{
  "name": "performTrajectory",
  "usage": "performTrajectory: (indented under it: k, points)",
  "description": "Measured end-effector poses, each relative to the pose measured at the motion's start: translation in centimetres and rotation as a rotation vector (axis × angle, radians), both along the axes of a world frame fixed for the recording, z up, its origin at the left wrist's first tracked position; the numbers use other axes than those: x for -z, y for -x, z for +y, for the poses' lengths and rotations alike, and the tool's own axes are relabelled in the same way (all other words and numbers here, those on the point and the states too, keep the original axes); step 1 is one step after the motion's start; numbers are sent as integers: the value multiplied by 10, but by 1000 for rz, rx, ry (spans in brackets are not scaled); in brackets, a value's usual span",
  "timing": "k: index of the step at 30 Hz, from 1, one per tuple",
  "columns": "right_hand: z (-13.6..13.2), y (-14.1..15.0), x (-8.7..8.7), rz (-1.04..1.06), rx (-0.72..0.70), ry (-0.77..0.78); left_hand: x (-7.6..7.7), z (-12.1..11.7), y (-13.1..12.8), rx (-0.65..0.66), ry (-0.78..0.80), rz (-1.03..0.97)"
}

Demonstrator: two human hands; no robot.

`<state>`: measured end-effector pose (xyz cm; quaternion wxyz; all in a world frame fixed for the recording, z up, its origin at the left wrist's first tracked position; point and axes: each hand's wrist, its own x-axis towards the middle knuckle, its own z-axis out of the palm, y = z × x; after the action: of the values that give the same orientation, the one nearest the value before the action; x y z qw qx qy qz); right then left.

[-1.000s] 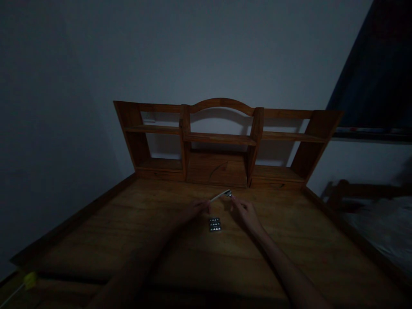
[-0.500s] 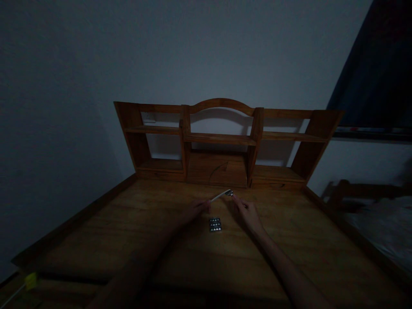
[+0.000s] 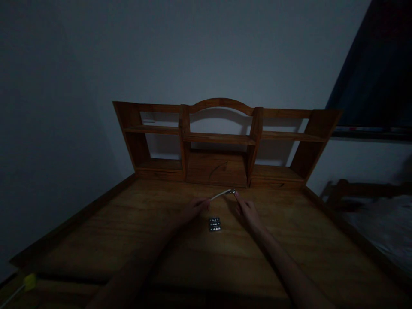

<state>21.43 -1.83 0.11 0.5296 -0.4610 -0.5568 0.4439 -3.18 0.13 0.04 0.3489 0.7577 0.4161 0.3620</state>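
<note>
My left hand [image 3: 197, 207] is closed on one end of a thin pale stick [image 3: 220, 195], which slants up to the right. Around the stick's far end is a small dark, shiny piece [image 3: 232, 191], too small to name. The fingertips of my right hand [image 3: 247, 211] are at that piece and seem to pinch it; the other fingers are curled. Between my forearms, nearer to me, a small dark block [image 3: 214, 224] with three rows of whitish shapes lies flat on the wooden desk [image 3: 180, 253].
A wooden shelf unit [image 3: 220, 137] stands along the back of the desk against the wall. Raised wooden edges run down both sides. At the lower left is a yellow thing [image 3: 30, 281] on a pale cord. A bed [image 3: 383, 223] is at the right. The light is dim.
My right fingertips and the small shiny piece have moved slightly right and up. My left hand and the stick have barely moved.
</note>
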Motion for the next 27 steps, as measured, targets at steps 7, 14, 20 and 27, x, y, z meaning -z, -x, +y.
performTrajectory:
  k: [7,14,20,27]
  points:
    - [7,4,5,166,-139,226,-3,0,-1,-35,-30,4]
    - [9,-1,2,352,-306,395,-5,-1,-3,-10,-43,21]
    - [13,-7,5,527,-526,487,-8,-3,-3,-5,-36,-9]
    - [16,-7,12,523,-554,511,-10,-7,-3,-55,-58,-12]
